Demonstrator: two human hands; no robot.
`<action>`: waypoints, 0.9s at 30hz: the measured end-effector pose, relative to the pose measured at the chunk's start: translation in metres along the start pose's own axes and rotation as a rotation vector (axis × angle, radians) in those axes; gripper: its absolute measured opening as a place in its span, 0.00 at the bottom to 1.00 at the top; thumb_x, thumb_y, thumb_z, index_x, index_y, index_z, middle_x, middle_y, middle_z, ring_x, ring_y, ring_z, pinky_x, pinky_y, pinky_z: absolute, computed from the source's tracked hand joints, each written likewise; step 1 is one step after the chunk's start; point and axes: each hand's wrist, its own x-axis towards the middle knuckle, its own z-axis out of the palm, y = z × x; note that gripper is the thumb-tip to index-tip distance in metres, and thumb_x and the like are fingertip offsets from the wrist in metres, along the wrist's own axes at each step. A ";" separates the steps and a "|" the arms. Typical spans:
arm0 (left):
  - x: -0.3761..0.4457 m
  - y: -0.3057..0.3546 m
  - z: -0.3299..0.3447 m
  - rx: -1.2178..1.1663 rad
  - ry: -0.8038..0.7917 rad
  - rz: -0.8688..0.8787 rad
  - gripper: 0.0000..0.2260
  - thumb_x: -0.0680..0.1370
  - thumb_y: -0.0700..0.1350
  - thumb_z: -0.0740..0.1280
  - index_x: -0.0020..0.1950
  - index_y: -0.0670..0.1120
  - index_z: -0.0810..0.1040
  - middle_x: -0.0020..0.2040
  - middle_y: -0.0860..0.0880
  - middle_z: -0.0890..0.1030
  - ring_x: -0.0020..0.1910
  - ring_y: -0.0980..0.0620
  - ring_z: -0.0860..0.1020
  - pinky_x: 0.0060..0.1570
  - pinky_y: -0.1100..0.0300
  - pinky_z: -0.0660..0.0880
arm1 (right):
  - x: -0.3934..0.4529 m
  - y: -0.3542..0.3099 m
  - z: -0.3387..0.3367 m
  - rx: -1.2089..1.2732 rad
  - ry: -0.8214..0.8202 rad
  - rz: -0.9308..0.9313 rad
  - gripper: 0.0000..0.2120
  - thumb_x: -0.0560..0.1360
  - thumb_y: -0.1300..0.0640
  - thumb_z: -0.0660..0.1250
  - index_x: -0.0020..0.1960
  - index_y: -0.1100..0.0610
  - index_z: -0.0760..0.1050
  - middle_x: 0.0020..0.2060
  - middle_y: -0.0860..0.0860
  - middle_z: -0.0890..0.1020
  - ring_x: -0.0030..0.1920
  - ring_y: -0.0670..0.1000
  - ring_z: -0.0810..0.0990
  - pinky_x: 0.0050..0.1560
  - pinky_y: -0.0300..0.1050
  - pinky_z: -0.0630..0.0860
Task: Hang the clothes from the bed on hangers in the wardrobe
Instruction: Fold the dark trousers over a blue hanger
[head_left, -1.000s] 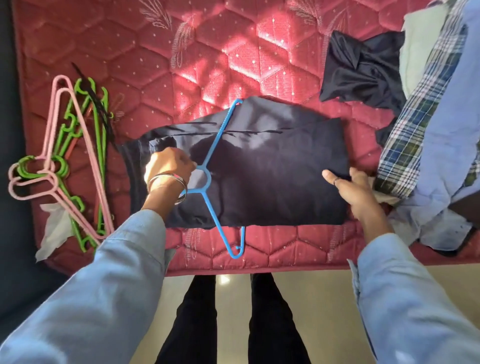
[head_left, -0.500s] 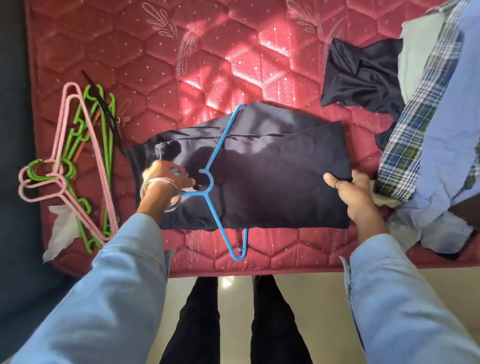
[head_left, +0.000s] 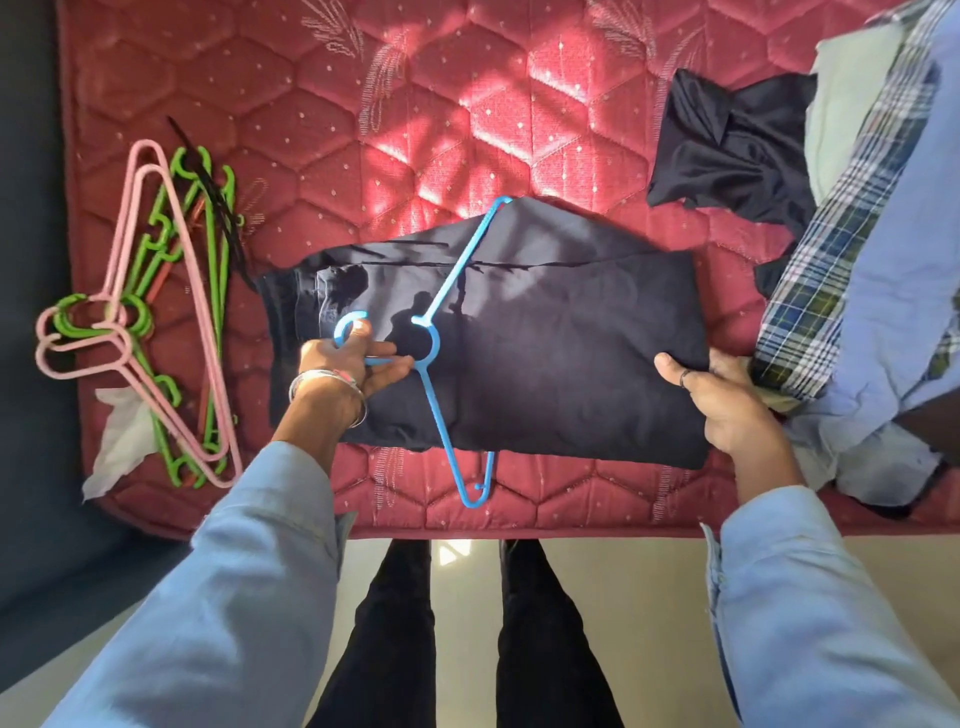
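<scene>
Two hands are working over a red quilted bed (head_left: 467, 104) that is filling most of the view. Folded dark trousers (head_left: 545, 364) are lying flat across its near edge, the biggest garment in reach. A heap of clothes (head_left: 883, 260) is piling up at the right side, with a plaid shirt and pale blue cloth draping over it, and a black garment (head_left: 727, 156) is lying crumpled just beside the heap. A bundle of pink and green hangers (head_left: 156, 312) is resting on the left part of the bed, well apart from the trousers. A blue hanger (head_left: 441, 415) is sitting on top of the trousers, its arms running across the cloth and its lower corner sticking out past the near fold. The left hand (head_left: 348, 364), wearing bangles at the wrist, is curling its fingers round the blue hook and neck. The right hand (head_left: 722, 400) is gripping the right end of the trousers, thumb lying on top and fingers tucking under the cloth
</scene>
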 end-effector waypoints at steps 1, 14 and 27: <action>-0.001 0.000 0.001 -0.002 0.005 0.000 0.17 0.81 0.45 0.63 0.55 0.30 0.72 0.44 0.38 0.81 0.28 0.44 0.83 0.25 0.61 0.78 | 0.001 0.003 0.001 -0.002 0.013 0.006 0.13 0.73 0.60 0.72 0.57 0.57 0.78 0.48 0.51 0.84 0.45 0.48 0.83 0.45 0.43 0.79; -0.042 0.018 0.007 0.066 -0.076 0.039 0.10 0.77 0.37 0.68 0.53 0.31 0.73 0.49 0.37 0.79 0.26 0.44 0.81 0.25 0.58 0.79 | -0.034 -0.012 0.034 -0.838 0.521 -0.427 0.29 0.68 0.57 0.73 0.67 0.54 0.69 0.60 0.60 0.73 0.62 0.63 0.69 0.60 0.59 0.66; -0.013 0.001 0.018 0.842 -0.031 0.317 0.10 0.73 0.47 0.68 0.52 0.54 0.83 0.51 0.42 0.82 0.52 0.43 0.81 0.51 0.54 0.76 | -0.120 -0.038 0.159 -0.203 0.105 -0.224 0.18 0.67 0.65 0.74 0.55 0.58 0.78 0.45 0.53 0.81 0.47 0.56 0.80 0.52 0.42 0.75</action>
